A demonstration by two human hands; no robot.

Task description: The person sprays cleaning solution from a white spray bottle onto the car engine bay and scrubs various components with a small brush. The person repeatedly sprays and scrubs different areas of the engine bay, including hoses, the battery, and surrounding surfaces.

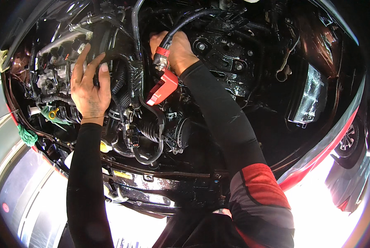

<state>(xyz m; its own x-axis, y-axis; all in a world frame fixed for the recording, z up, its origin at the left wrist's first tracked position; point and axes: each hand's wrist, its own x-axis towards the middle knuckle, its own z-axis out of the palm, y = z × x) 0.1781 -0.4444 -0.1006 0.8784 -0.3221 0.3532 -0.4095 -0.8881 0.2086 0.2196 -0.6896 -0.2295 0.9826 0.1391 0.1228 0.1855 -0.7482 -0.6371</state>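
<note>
My left hand (91, 89) rests over the engine's left side with its fingers apart and nothing in them. Beneath and beside it run dark hoses, close to the grey engine block (60, 70). My right hand (181, 50) reaches down into the far middle of the engine bay. A thick black cable (189, 20) with a red band crosses in front of it, and its fingers are hidden in the dark. Just below that hand hangs a red terminal cover (163, 87) at the cable's end. A black metal battery tray (226, 62) lies right of my right wrist.
A ribbed intake hose (149, 131) and a looped black hose (161, 124) lie nearer me. Green cloth (27, 135) hangs at the left edge, near a yellow dipstick ring (52, 113). The headlight (311, 97) is at right; another car (350, 165) stands beyond the red fender.
</note>
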